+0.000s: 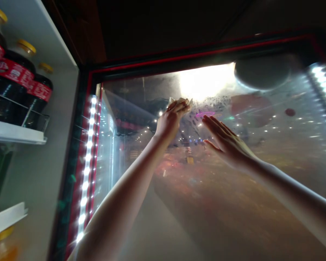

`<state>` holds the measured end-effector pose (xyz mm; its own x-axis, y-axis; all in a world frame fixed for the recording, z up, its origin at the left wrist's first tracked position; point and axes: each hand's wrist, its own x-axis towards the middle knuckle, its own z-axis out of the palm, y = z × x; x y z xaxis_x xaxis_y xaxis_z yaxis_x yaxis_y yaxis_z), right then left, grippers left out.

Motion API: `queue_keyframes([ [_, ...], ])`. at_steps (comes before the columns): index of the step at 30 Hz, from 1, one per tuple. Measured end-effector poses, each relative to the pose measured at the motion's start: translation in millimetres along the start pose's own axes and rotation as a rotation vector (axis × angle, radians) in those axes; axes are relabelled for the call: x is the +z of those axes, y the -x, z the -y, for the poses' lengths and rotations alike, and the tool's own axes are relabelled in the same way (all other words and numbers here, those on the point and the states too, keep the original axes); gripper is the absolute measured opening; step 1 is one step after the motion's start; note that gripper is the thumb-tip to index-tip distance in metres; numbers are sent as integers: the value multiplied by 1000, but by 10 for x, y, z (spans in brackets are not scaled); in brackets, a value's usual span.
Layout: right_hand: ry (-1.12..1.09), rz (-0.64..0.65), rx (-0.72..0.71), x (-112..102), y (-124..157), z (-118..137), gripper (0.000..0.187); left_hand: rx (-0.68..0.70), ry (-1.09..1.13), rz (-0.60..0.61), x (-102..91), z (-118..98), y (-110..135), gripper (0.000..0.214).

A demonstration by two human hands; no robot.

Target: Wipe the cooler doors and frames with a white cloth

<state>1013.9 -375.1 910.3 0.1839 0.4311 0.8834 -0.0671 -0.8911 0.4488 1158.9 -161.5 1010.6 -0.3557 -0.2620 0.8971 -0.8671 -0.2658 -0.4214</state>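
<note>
A crumpled white tissue (180,102) sits pinched under the left hand's (170,121) fingers, pressed against the fogged glass door (274,145). Droplets bead the pane just beside it.

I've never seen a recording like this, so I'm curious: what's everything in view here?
dark bottles: three, gold caps and red labels, upper shelf at left
shelf: two, white, left
yellow-lidded jar: one, orange, bottom left
LED strip: one, white, along the frame
door frame: one, black and red, around the glass
glass pane: one, fogged, centre
crumpled tissue: one, white, against the glass
left hand: one, gripping the tissue
right hand: one, open, beside the glass
</note>
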Motion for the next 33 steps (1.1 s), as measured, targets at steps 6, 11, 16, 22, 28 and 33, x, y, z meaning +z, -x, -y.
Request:
queue_keyframes([
  [6, 91, -25, -27, -188, 269, -385, 95, -105, -28, -155, -129, 203, -19, 87],
  [11, 98, -24, -50, -226, 334, -574, 99, -57, -22, -188, 104, -145, 335, 89],
  [16, 77, -58, -75, -140, 291, -570, 99, -1, -68, -16, 310, -242, -245, 88],
  [22, -3, -65, -113, -198, 274, -571, 94, -158, -129, -180, 39, 114, -384, 85],
  [28, -73, -48, -102, -357, 289, -682, 88, -63, -139, -232, 232, -336, 264, 89],
  [33, -71, -44, -89, -376, 255, -754, 81, -1, -107, -33, 508, -426, -307, 87],
])
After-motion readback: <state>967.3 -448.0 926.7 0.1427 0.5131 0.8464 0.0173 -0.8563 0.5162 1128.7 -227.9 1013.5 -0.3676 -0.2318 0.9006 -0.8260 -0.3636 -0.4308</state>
